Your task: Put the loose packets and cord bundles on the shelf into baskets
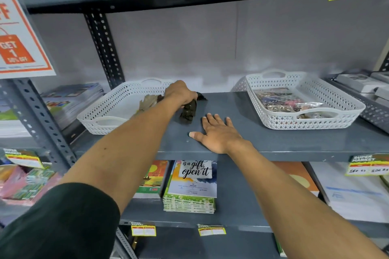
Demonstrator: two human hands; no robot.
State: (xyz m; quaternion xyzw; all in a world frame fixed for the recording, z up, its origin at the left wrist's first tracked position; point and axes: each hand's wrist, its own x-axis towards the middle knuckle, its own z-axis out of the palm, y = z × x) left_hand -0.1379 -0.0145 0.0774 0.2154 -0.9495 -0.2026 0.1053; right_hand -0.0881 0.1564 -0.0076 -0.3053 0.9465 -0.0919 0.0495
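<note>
My left hand [180, 92] reaches across the grey shelf [263, 141] and grips a dark cord bundle [188, 112] that hangs from it just right of the left white basket [117, 107]. A brownish packet [148, 101] lies in that basket beside my wrist. My right hand [217, 132] rests flat on the shelf near its front edge, fingers spread, holding nothing. The right white basket [305, 101] holds several clear packets [282, 101] of coloured items.
Stacks of booklets [71, 99] sit left of the left basket behind a slotted upright [103, 48]. Boxes [362, 84] lie at the far right. Notebooks [191, 187] fill the shelf below. A sale sign [19, 33] hangs at left.
</note>
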